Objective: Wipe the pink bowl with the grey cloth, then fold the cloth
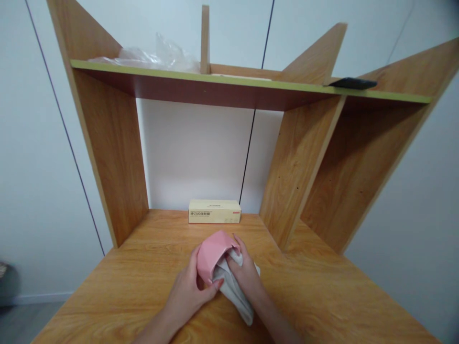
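Note:
A pink bowl (211, 253) is held tipped on its side just above the wooden desk (143, 267). My left hand (188, 291) is closed round the bowl's outer wall from the left. Pressed into the bowl's mouth from the right is a white-grey cloth (233, 289), which my right hand (247, 272) grips with its fingers curled over it. The cloth's loose end trails down toward me between my wrists.
A beige cardboard box (214, 211) lies at the back of the desk against the white wall. Wooden side panels flank it, and a shelf (251, 86) above carries a crumpled clear plastic bag (158, 55) and a flat black object (353, 83).

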Action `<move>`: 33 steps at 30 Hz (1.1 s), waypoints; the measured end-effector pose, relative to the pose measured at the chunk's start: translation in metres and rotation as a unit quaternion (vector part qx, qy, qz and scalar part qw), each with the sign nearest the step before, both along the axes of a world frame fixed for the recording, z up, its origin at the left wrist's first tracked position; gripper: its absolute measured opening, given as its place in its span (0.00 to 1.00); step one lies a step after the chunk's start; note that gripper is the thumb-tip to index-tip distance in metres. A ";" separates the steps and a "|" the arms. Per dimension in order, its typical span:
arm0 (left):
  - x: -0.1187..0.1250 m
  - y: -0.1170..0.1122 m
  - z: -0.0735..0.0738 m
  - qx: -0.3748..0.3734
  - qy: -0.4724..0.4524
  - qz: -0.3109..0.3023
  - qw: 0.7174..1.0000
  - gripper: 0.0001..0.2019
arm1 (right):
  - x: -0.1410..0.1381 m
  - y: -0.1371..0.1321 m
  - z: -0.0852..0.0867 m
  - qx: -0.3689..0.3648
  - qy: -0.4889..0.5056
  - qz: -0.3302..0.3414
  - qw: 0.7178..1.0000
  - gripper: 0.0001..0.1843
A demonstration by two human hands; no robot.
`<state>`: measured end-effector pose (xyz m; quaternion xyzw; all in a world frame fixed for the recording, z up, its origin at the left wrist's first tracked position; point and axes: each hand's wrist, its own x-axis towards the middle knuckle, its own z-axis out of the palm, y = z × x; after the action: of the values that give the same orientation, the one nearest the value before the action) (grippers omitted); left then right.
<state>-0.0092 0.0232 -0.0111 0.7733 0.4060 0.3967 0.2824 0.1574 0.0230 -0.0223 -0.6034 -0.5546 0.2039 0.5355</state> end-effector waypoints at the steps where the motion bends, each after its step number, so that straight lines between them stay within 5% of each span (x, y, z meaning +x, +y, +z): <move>1: 0.001 0.000 0.000 0.003 0.011 0.014 1.000 0.36 | 0.000 -0.001 0.001 -0.013 -0.026 -0.002 1.000 0.31; 5: 0.002 -0.002 0.004 0.020 0.153 0.075 0.985 0.34 | 0.005 -0.007 0.008 -0.077 -0.199 -0.074 0.974 0.33; 10: 0.001 -0.009 0.014 0.082 0.236 0.073 0.966 0.34 | 0.009 -0.012 0.013 0.002 -0.311 -0.078 0.947 0.37; 16: -0.004 -0.009 0.016 0.115 0.227 0.033 0.967 0.38 | 0.004 -0.011 0.010 -0.075 -0.236 -0.034 0.968 0.38; 25: -0.002 -0.004 0.007 0.031 0.028 0.021 0.999 0.39 | -0.003 -0.003 0.005 -0.002 0.000 0.007 1.000 0.29; 28: -0.001 -0.005 0.005 0.028 0.036 0.032 0.998 0.36 | -0.003 -0.003 0.004 -0.019 -0.044 0.019 0.999 0.29; 33: -0.001 -0.006 0.008 0.031 0.162 0.067 0.984 0.35 | 0.005 -0.010 0.011 -0.084 -0.269 -0.083 0.956 0.34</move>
<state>-0.0097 0.0174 -0.0035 0.8067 0.4852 0.2962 0.1614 0.1621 0.0133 -0.0111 -0.7227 -0.6069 0.0351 0.3287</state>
